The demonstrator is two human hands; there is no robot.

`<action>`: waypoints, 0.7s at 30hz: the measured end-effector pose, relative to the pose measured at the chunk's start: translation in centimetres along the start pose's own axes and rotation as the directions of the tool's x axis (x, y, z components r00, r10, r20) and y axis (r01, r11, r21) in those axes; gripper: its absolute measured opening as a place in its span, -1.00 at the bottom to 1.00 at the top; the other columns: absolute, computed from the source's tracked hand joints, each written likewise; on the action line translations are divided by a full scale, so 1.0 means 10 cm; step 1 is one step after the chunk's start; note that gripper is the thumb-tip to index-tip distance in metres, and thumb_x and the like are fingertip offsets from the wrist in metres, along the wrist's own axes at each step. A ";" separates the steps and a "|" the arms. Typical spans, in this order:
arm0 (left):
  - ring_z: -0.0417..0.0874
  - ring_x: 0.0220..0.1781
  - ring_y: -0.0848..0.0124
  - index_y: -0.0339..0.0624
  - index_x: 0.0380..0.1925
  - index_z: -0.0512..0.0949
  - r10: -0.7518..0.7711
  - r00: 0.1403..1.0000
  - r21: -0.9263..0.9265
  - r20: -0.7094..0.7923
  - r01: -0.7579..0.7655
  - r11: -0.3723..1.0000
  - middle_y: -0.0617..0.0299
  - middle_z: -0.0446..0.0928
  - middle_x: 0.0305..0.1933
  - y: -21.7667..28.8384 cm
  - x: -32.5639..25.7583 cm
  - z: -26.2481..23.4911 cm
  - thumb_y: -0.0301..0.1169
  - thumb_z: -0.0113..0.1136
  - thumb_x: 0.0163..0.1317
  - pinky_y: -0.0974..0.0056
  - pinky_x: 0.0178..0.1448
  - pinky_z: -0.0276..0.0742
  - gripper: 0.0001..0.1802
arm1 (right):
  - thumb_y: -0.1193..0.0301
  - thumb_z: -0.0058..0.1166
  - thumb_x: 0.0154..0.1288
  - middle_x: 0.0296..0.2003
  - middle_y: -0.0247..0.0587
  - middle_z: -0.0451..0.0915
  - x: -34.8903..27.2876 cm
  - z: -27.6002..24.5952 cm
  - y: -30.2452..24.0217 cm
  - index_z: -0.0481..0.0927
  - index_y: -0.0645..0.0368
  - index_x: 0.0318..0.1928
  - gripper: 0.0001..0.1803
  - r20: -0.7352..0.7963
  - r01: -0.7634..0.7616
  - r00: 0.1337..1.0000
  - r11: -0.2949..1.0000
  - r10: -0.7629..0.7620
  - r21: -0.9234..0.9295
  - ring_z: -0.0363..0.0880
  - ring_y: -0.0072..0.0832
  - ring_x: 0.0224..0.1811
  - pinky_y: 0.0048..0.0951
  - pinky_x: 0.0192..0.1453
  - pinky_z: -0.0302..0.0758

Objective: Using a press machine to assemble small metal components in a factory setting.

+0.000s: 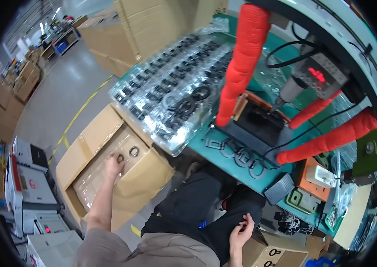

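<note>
My left hand reaches into an open cardboard box on my left, its fingers closed on a small dark ring. A second dark ring lies close by on the clear plastic tray inside the box. My right hand is over my right thigh, fingers loosely bent and apart, holding nothing. Past the box, a clear tray carries rows of small black parts, with several loose rings on top.
Red-padded posts stand around a press fixture under a driver head with a lit display. Several grey ring-shaped parts lie on the green bench. A grey pedal-like block sits at its edge. Another cardboard box stands lower right.
</note>
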State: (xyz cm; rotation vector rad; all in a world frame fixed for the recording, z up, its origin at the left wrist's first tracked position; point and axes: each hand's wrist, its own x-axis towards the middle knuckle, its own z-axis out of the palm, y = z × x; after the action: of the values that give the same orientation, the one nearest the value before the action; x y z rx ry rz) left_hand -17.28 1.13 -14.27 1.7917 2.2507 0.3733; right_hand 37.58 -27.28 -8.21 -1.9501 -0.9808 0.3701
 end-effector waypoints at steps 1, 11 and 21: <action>0.75 -0.03 0.01 -0.19 0.05 0.70 -0.011 0.999 -0.020 0.035 0.012 1.000 -0.08 0.73 -0.02 -0.06 0.05 0.06 -0.28 0.46 0.10 0.02 0.06 0.68 -0.51 | 0.79 -0.14 0.13 0.07 -0.09 0.62 0.01 0.00 -0.02 0.49 0.27 0.35 -0.30 0.010 0.033 0.999 0.999 -0.033 -0.009 0.51 -0.46 -0.23 -0.52 -0.09 0.47; 0.67 -0.29 0.37 -0.28 0.12 0.54 -0.080 0.971 -0.800 -0.224 -0.137 0.584 0.10 0.69 -0.29 1.72 -1.05 -0.86 -0.44 0.04 0.58 0.32 -0.12 0.63 -0.76 | 0.75 -0.05 0.36 0.16 0.02 0.56 0.02 -0.08 -0.74 0.53 0.32 0.27 -0.52 0.242 0.009 0.967 0.958 -0.082 0.287 0.69 -0.34 -0.09 -0.45 -0.06 0.58; 0.76 -0.19 0.25 -0.30 -0.06 0.71 0.739 0.670 -0.820 0.073 -0.382 0.427 0.07 0.78 -0.08 3.38 -2.28 -0.83 -0.70 0.28 0.24 0.32 -0.07 0.66 -0.73 | 0.57 -0.02 0.62 0.19 0.04 0.61 -0.06 0.05 -1.51 0.53 0.35 0.27 -0.69 0.628 -0.628 0.770 0.297 0.110 0.719 0.72 -0.25 0.06 -0.34 0.08 0.76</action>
State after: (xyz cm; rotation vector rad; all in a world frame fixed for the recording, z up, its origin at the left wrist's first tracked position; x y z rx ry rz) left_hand 15.77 -14.21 5.84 1.8190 0.8311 0.8037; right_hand 29.50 -23.15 3.91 -0.9638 -0.3225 1.4264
